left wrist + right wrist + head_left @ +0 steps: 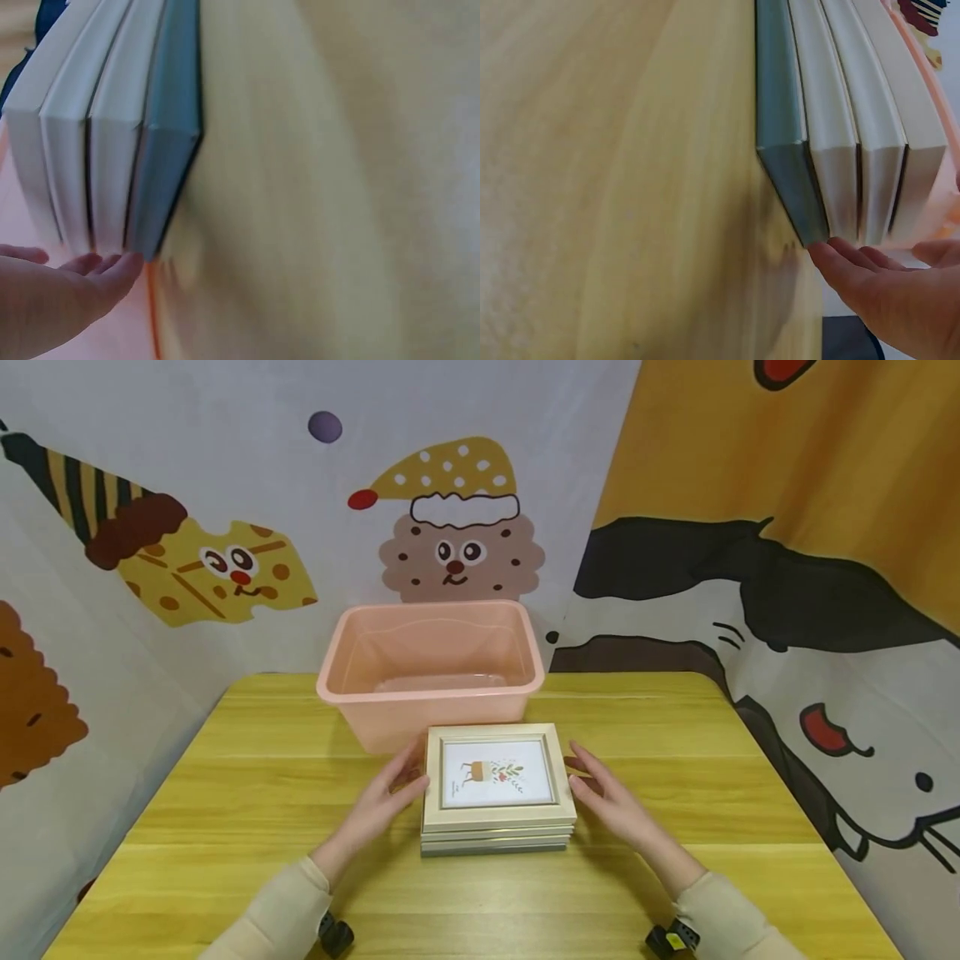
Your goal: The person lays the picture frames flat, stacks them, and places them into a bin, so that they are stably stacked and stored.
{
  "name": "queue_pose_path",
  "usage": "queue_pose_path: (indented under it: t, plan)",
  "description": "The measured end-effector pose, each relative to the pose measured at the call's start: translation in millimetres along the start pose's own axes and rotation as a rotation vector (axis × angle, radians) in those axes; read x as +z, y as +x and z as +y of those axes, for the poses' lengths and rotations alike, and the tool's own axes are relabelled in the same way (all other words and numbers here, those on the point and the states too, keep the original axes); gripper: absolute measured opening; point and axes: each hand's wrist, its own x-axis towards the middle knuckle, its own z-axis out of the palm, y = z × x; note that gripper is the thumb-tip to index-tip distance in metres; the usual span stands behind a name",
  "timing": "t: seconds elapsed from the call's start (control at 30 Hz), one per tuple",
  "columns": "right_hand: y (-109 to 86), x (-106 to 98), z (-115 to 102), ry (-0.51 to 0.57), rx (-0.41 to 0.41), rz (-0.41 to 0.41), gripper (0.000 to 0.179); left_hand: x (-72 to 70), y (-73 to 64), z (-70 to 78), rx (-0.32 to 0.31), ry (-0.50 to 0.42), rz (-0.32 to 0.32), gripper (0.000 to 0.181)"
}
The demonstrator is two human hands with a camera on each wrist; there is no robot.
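A stack of several picture frames lies flat on the table. The top picture frame [498, 817] is cream-coloured and shows a drawing of a plant in an orange-brown pot. Lowest in the stack is a grey-green picture frame [161, 172], with pale ones above it. At the stack's left side is my left hand [384, 792], thumb and fingers extended, fingertips at the frames' edges. My right hand [617, 800] mirrors it on the right side, its fingers [847, 270] reaching the lower frames' edges. Neither hand is curled round the stack.
Directly behind the stack stands a pink plastic bin [435, 710] with no contents visible. The wooden table [247, 793] extends to both sides. A cartoon-printed curtain [262, 460] hangs beyond it. Each forearm wears a dark wrist device [335, 935].
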Motion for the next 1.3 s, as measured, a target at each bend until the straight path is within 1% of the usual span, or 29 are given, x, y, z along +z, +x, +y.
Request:
queue_pose_path:
  t: [0.13,0.2,0.3,0.43,0.63,0.7,0.8,0.9,1.13,1.3]
  plan:
    - [0.3,4.5,-0.6,0.065,0.046,-0.013,0.063,7.0,-4.2,-3.0,-0.064,-0.078,-0.006,0.073]
    - [0.6,6.3,-0.8,0.079,0.066,-0.012,0.064,9.9,-5.4,-3.8,-0.091,-0.1,-0.008,0.076]
    - [1.2,8.6,-0.6,0.083,0.075,-0.011,0.065,13.3,-6.0,-4.9,-0.105,-0.101,-0.005,0.077]
    - [2.0,11.6,1.3,0.088,0.072,-0.004,0.065,15.8,-6.0,-5.2,-0.095,-0.097,-0.002,0.077]
    - [2.7,15.5,5.8,0.125,0.029,-0.017,0.066,18.5,-3.5,-7.7,-0.045,-0.154,-0.055,0.077]
    - [2.7,16.8,6.9,0.139,0.011,-0.018,0.067,19.0,-3.3,-8.2,-0.052,-0.155,-0.062,0.076]
    - [2.8,18.6,7.8,0.158,-0.009,-0.008,0.067,19.5,-3.6,-8.7,-0.073,-0.149,-0.054,0.076]
    - [2.6,20.6,7.7,0.163,-0.023,0.004,0.067,19.9,-4.1,-9.4,-0.075,-0.141,-0.045,0.075]
    - [0.5,24.6,5.1,0.145,0.002,0.036,0.067,20.9,-4.1,-10.6,-0.056,-0.185,-0.047,0.074]
    - [0.8,26.3,3.7,0.171,0.016,0.049,0.067,20.2,-4.4,-9.3,-0.061,-0.19,-0.04,0.074]
